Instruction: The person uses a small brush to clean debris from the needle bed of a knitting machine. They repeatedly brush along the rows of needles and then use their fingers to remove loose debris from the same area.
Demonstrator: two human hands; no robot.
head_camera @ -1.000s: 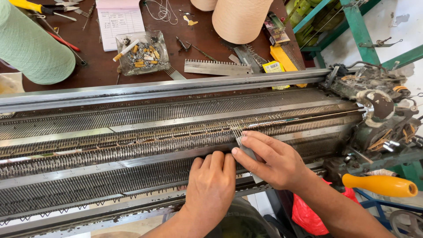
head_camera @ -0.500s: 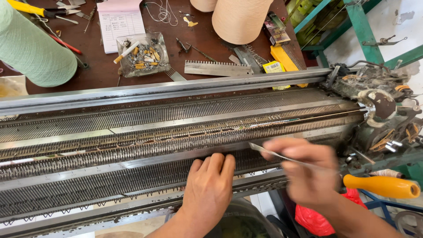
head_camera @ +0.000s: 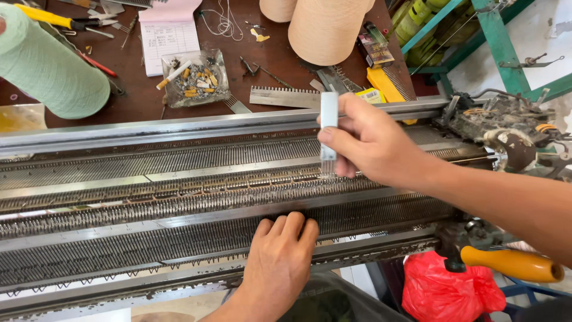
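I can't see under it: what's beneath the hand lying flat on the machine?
The left hand rests on the front needle bed. Needle rows show on either side; the part directly beneath the palm is covered.

"How many yarn cones on that surface?"

"Three: one green cone [head_camera: 50,68] and two beige cones [head_camera: 325,27]."

"Hands?"

"Two: the left hand [head_camera: 280,259] and the right hand [head_camera: 369,140]. One ashtray [head_camera: 193,77], one red bag [head_camera: 450,292]."
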